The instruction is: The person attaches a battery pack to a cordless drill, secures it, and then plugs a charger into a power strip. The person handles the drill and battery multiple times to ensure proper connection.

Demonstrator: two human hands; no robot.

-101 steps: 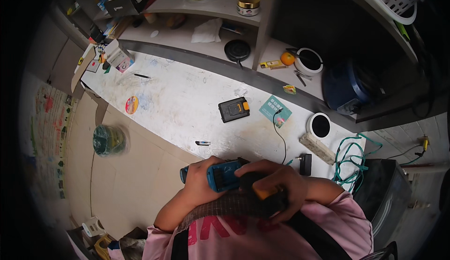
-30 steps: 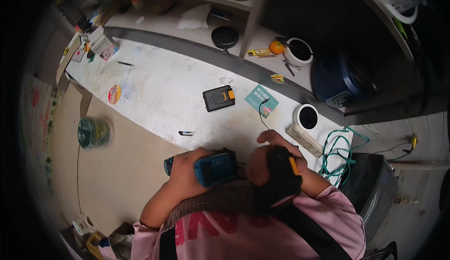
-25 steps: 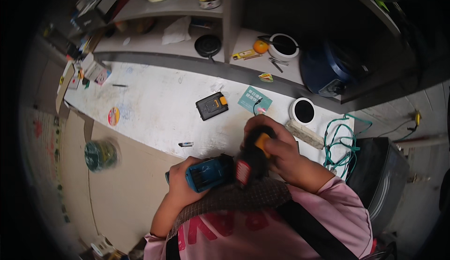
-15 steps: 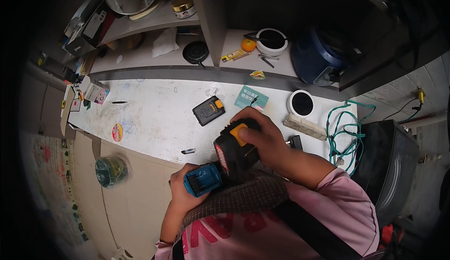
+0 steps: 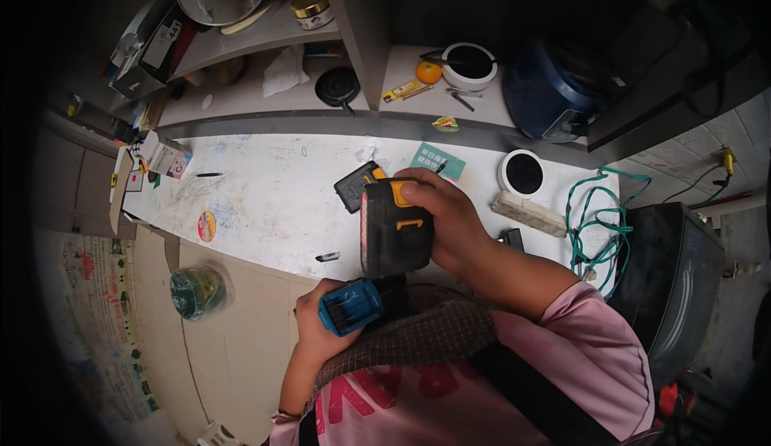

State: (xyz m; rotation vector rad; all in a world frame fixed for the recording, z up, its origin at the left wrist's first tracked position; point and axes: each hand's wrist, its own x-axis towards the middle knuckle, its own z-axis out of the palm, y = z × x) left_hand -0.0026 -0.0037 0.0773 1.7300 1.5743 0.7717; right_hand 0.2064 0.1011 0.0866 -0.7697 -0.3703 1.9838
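My right hand (image 5: 454, 223) is closed on a black power-tool battery pack (image 5: 397, 241) with yellow parts, its thumb near the yellow top. Low in front of my body, my left hand (image 5: 315, 324) grips a cordless power tool (image 5: 351, 306); its blue, hollow battery foot faces up. The pack is held just above and to the right of that foot. Most of the tool's dark body is hidden by the pack and the cloth. A second black and yellow battery pack (image 5: 350, 189) lies on the white tabletop (image 5: 265, 197), partly covered by the held one.
A sharpening stone (image 5: 528, 214), a white round container (image 5: 520, 173) and tangled green cord (image 5: 598, 229) lie at the right. A small marker-like item (image 5: 328, 257) rests at the front edge. Shelves with a blue appliance (image 5: 550, 92) and an orange (image 5: 429, 72) rise behind.
My right hand has turned the held battery pack more upright and drawn it up from the tool's foot, showing its broad side. The left hand stays nearly in place with the tool.
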